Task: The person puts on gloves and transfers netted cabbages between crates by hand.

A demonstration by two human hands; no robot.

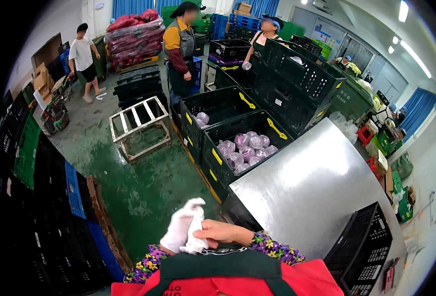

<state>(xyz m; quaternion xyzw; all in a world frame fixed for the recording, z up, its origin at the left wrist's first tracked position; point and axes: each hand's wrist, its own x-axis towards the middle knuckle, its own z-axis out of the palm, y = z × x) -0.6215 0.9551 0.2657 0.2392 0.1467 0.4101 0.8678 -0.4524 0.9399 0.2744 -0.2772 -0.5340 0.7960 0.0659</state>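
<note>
My left hand (177,231) wears a white glove and is raised in front of my apron, its fingers curled together; whether it grips anything is hidden. Bare, my right hand (223,232) pinches a loose white glove (195,232) between thumb and fingers, against the gloved hand. Both forearms have flowered purple sleeves. Beyond the hands, a black crate (218,151) holds several purplish round items (247,148) in netting. To the right of my hands lies a bare metal table (302,182).
A metal frame stand (140,121) is on the green floor. Crate stacks (45,212) line the left side. A black crate (363,246) rests at the table's right. One person (179,54) stands beyond the crates, another (265,44) behind them, a third (83,56) far left.
</note>
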